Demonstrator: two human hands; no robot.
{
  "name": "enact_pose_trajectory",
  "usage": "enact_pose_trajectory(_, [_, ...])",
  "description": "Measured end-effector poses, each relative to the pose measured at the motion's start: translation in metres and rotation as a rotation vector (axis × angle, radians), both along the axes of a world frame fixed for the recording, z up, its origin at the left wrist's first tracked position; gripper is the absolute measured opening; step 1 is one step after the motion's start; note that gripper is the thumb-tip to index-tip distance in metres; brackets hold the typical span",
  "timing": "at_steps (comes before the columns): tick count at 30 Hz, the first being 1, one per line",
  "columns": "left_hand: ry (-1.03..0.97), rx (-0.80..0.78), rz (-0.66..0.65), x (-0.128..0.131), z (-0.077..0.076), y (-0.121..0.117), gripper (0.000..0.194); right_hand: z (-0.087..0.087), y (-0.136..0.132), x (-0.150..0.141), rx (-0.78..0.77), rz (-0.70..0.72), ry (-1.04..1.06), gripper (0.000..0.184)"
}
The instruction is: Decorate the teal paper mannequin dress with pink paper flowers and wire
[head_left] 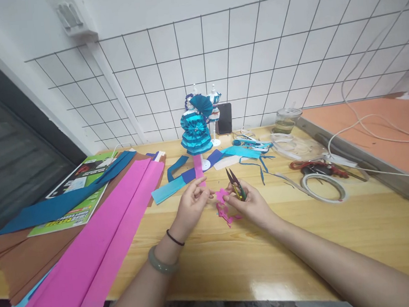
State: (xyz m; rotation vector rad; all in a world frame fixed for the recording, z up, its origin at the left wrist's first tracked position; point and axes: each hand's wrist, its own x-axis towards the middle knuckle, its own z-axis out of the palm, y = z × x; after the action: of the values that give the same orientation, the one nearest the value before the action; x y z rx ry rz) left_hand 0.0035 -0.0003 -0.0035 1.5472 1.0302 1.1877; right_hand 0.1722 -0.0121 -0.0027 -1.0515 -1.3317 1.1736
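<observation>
My right hand (251, 206) is closed around thread snips (236, 185), their dark blades pointing up and away. Between its thumb and forefinger it also pinches a small cut piece of pink paper (222, 195). Curled thin pink scraps (226, 213) lie on the table just below. My left hand (193, 203) is to the left of that piece, thumb and fingers drawn together; whatever may be between them is too small to make out. Just beyond its fingertips a narrow pink strip (199, 167) runs toward a small dress form (195, 128) dressed in pleated teal paper.
Long pink paper (100, 229), brown paper (12, 266) and a magazine (77, 217) cover the left side. Blue strips (242, 151) lie at the back, near a phone (225, 118). At right are a tape roll (324, 187), cables and a glass cup (285, 120).
</observation>
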Motion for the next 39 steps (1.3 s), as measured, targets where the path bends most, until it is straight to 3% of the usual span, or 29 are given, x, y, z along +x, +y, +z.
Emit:
enact_pose_trajectory(5, [-0.165, -0.179, -0.143, 0.007, 0.004, -0.003, 0.054, -0.003, -0.002, -0.003, -0.003, 0.050, -0.038, 0.025])
enact_pose_trajectory(11, [-0.169, -0.193, -0.134, 0.008, -0.002, -0.001, 0.051, -0.004, -0.004, -0.007, -0.036, 0.083, -0.006, 0.026])
enact_pose_trajectory(17, [-0.215, -0.254, -0.118, 0.007, 0.003, 0.000, 0.054, -0.006, 0.002, -0.002, -0.017, 0.079, -0.021, 0.017])
enact_pose_trajectory(23, [-0.250, -0.295, -0.143, 0.007, 0.002, 0.000, 0.056, -0.007, 0.002, -0.001, -0.068, 0.115, 0.053, 0.018])
enact_pose_trajectory(39, [-0.195, -0.298, -0.163, 0.006, 0.002, -0.001, 0.059, -0.008, 0.001, -0.004, 0.036, -0.018, -0.072, 0.020])
